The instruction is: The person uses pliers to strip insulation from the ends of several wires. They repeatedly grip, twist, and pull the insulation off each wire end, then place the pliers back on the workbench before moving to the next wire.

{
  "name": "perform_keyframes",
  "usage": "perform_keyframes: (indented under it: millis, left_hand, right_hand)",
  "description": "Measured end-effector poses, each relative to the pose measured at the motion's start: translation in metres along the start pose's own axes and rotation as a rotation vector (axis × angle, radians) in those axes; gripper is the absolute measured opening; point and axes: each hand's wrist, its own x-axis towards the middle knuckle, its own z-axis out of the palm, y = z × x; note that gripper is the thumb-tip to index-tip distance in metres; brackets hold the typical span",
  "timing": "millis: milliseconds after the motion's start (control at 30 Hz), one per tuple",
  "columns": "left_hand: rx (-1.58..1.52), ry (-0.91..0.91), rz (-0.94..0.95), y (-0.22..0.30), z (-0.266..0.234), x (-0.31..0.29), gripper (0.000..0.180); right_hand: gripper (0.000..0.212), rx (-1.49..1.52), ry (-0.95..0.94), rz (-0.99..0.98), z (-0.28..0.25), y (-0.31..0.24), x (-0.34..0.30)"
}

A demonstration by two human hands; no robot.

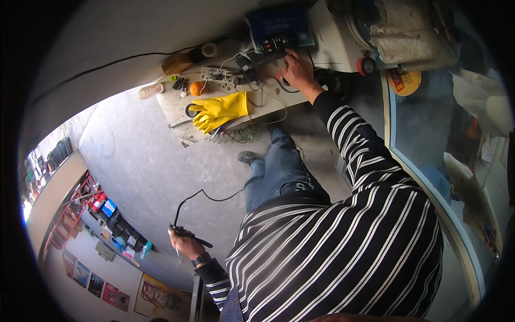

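My left hand is closed round a black cable with a thicker, stick-like black end. Thin pale strands hang below that hand. The cable rises from the grip, bends and runs right toward my leg. At the narrow bench, my right hand reaches out, its index finger stretched to the lower right edge of a black control box with small buttons or lights. Whether the fingertip touches the box is hard to see. The other fingers are partly hidden. A blue case lies behind the box.
Yellow rubber gloves lie on the bench, near an orange, a power strip, a glass jar and loose cords. Coiled wire hangs at its front edge. A glass-panelled frame stands right; cluttered shelves lower left.
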Motion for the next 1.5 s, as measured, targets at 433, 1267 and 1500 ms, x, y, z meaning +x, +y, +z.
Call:
perform_keyframes:
  millis: [433, 1267, 1500]
  left_hand:
    - [-0.127, 0.019, 0.022, -0.010, -0.014, 0.003, 0.048]
    - [-0.972, -0.318, -0.096, -0.074, -0.131, 0.007, 0.045]
    - [-0.878, -0.281, 0.089, -0.091, -0.162, 0.005, 0.048]
  right_hand:
    - [0.022, 0.305, -0.190, -0.258, -0.015, -0.124, -0.094]
    - [0.051, 0.820, -1.233, -0.467, -0.080, -0.523, -0.341]
    - [0.029, 0.667, -1.169, -0.467, -0.098, -0.512, -0.341]
